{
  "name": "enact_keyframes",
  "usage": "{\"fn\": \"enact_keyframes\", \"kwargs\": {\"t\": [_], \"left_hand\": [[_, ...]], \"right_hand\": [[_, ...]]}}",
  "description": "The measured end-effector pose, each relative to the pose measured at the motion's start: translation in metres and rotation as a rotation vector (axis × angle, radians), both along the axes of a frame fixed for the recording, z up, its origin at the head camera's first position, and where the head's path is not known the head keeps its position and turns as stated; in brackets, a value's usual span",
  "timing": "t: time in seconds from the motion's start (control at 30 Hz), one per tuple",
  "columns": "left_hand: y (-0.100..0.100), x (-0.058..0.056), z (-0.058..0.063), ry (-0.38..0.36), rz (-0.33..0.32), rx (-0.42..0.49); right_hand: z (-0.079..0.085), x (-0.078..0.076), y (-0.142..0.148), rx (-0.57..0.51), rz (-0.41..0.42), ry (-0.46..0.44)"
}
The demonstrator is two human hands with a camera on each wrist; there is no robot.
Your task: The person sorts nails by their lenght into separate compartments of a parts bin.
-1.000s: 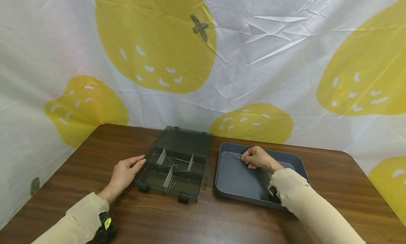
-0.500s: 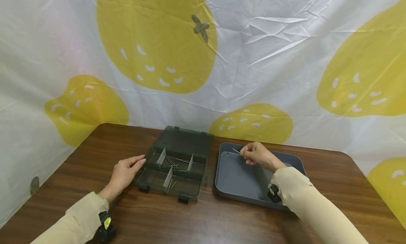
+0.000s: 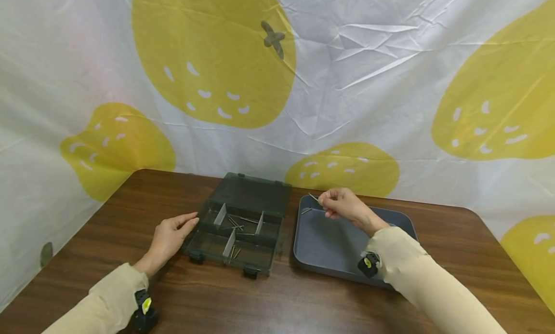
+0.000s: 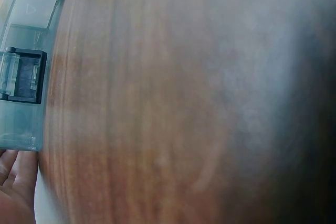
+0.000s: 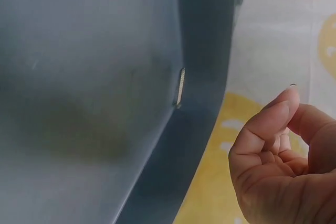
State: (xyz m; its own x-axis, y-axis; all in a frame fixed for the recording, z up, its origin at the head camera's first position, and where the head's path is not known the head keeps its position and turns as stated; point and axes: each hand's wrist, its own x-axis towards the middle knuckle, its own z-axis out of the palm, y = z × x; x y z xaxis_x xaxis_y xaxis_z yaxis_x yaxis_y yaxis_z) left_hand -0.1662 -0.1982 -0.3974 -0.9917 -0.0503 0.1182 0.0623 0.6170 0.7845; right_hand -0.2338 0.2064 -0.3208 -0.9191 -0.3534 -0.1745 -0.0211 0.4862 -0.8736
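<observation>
Between thumb and fingertips, my right hand [image 3: 344, 206] pinches a thin gold-coloured metal rod [image 3: 313, 197], raised over the back left part of a grey tray [image 3: 329, 249]. In the right wrist view the fingers hide nearly all of it. A similar short rod [image 5: 180, 87] lies in the tray's corner. With extended fingers, my left hand [image 3: 172, 235] touches the left side of a dark translucent compartment box [image 3: 256, 264], whose lid [image 3: 251, 193] is thrown back. Several thin silver rods [image 3: 236, 223] lie in its middle back compartment. Two brass-coloured rods [image 3: 235, 252] lie in the front right compartment.
Box and tray stand side by side on a wooden table [image 3: 277, 305], a narrow gap between them. Behind the table hangs a white cloth [image 3: 321, 112] with yellow fruit prints. Black latches [image 3: 250, 273] stick out from the box's front edge.
My right hand has risen from the tray floor and moved left and back, carrying the thin metal rod with it. The left hand and the box have stayed put.
</observation>
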Motion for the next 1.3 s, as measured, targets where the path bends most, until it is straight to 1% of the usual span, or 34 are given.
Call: {"fn": "enact_keyframes", "kwargs": {"t": [0.23,0.43,0.63,0.8,0.93,1.3], "left_hand": [[0.0,0.002,0.002,-0.012,-0.005,-0.008],[0.0,0.003,0.002,-0.007,-0.006,-0.016],[0.0,0.002,0.001,-0.008,-0.009,-0.014],[0.0,0.003,0.001,-0.001,-0.005,-0.018],[0.001,0.003,0.001,-0.008,-0.002,-0.015],[0.001,0.002,0.001,-0.008,-0.002,-0.024]], "right_hand": [[0.003,0.008,-0.019,-0.051,0.026,0.011],[0.0,0.017,-0.038,-0.092,0.036,-0.004],[-0.006,0.025,-0.058,-0.121,0.038,-0.04],[-0.012,0.032,-0.073,-0.16,0.067,-0.054],[-0.018,0.037,-0.082,-0.186,0.095,-0.055],[-0.031,0.047,-0.107,-0.204,0.133,-0.073]]}}
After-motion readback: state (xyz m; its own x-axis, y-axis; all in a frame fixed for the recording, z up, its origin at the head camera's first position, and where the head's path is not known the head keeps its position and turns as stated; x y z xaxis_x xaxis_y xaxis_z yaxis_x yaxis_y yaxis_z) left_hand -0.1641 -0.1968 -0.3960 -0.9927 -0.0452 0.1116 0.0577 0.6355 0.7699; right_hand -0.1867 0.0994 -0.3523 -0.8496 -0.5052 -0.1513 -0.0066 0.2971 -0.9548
